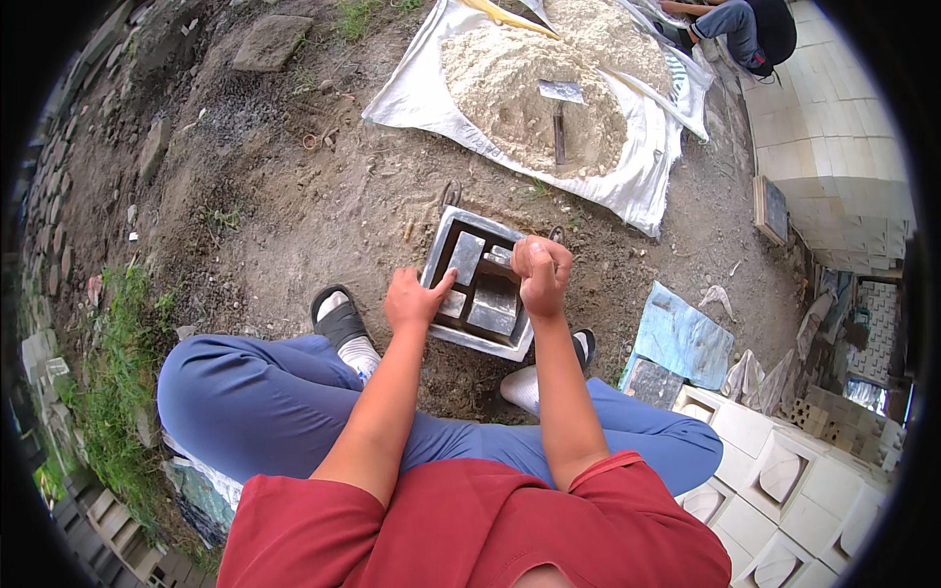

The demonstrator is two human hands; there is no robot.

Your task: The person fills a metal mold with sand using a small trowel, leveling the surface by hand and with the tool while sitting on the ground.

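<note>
A rectangular metal mould (433, 257) stands on the dirt between my feet, with a grey rim. Smooth metal blocks sit inside it, among them a tall one (467, 257) at the far left and a wider one (493, 305) nearer me. My left hand (416, 298) is at the mould's left side, fingers apart, its thumb reaching over the rim. Above the mould's right side my right hand (543, 278) is closed in a fist. Beside that fist a small metal piece (498, 256) shows; what the fingers wrap round is hidden.
Beyond the mould, a pale sandy heap (500, 93) lies on a white sheet (417, 93), with a flat-bladed trowel (560, 122) on it. Light moulded blocks (779, 475) stand at the right, near a blue sheet (684, 335). Another person (745, 39) sits at the far right.
</note>
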